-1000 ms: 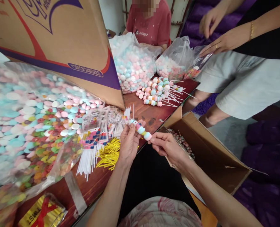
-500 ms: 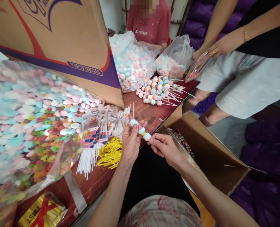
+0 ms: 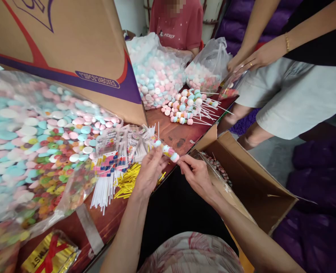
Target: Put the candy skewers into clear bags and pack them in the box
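Observation:
My left hand (image 3: 148,170) is closed around a candy skewer (image 3: 168,151) of pink, white and blue discs, held over the table's near edge. My right hand (image 3: 194,173) pinches the skewer's lower end, fingers pressed together. Just left of my hands lie clear printed wrappers (image 3: 119,146), gold twist ties (image 3: 128,180) and a bundle of white sticks (image 3: 102,191).
A big clear bag of pastel and ring candies (image 3: 34,144) fills the left. A large cardboard box (image 3: 71,49) leans behind it. Finished skewers (image 3: 187,108) and candy bags (image 3: 159,76) lie farther back. An open carton (image 3: 241,170) stands at the right. Another person's hands (image 3: 250,58) hold a bag; a person in red (image 3: 182,22) sits opposite.
Both my hands have shifted slightly up and left with the skewer. The standing person's hands came down to the bag at the table's far corner.

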The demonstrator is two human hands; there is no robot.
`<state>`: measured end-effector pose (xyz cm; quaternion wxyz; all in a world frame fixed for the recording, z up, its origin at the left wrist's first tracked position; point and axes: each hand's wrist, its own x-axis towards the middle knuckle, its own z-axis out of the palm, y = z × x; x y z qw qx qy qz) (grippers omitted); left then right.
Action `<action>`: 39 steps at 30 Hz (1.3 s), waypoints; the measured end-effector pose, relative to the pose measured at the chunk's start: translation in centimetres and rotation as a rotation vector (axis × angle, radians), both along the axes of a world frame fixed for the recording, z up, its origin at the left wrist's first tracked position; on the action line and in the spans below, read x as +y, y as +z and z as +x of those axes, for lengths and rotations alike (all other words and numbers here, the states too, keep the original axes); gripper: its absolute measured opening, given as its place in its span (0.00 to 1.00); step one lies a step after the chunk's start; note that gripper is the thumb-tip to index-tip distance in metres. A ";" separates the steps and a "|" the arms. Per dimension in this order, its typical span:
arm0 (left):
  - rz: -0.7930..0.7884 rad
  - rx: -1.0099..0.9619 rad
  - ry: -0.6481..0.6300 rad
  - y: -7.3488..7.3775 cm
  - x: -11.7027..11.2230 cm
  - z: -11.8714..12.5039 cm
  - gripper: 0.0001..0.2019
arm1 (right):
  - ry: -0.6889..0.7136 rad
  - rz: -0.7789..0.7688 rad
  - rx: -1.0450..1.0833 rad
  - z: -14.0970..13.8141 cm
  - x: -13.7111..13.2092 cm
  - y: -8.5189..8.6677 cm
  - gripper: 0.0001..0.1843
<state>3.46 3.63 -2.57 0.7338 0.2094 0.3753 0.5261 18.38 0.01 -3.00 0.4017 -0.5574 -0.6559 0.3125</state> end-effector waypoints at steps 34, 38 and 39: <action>-0.031 -0.134 0.268 -0.7 1.1 1.4 0.15 | 0.148 -0.664 0.739 -2.0 0.4 0.7 0.12; -0.022 -0.122 0.237 -0.7 0.8 1.7 0.15 | 0.133 -0.649 0.716 -2.1 0.7 0.4 0.13; -0.009 -0.113 0.224 -0.7 0.7 1.7 0.15 | 0.124 -0.604 0.666 -2.1 0.8 0.3 0.13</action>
